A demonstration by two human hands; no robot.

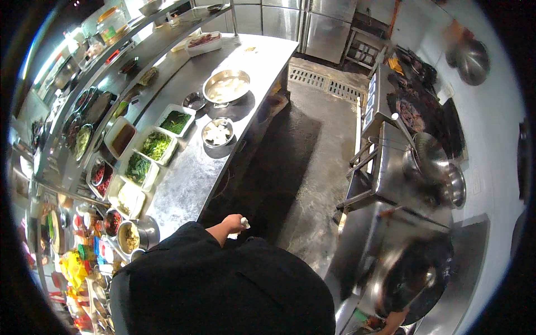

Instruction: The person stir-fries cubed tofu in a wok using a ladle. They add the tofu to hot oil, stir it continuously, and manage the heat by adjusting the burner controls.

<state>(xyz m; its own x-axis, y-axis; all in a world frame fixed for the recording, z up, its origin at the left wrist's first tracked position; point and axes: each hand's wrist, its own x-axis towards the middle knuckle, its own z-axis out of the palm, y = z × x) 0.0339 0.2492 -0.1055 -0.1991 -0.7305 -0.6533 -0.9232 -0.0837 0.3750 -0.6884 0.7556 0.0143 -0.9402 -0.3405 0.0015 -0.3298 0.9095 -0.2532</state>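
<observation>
My left hand (233, 223) is closed around a crumpled white cloth (244, 223), held before my dark top, above the floor. At the lower right edge, partly cut off, my right hand (395, 321) grips the handle of a metal ladle (429, 277). The ladle's bowl lies over a large dark wok (402, 268) on the stainless steel range. Blur and shadow hide what is inside the wok.
On the left, a steel worktable (180, 190) bears a pot of pale pieces in liquid (226, 86), a bowl of white chunks (217, 132) and tubs of chopped greens (156, 145). Shelves (138, 46) overhang it. A strainer (431, 153) rests at the right; a floor drain (326, 83) lies ahead.
</observation>
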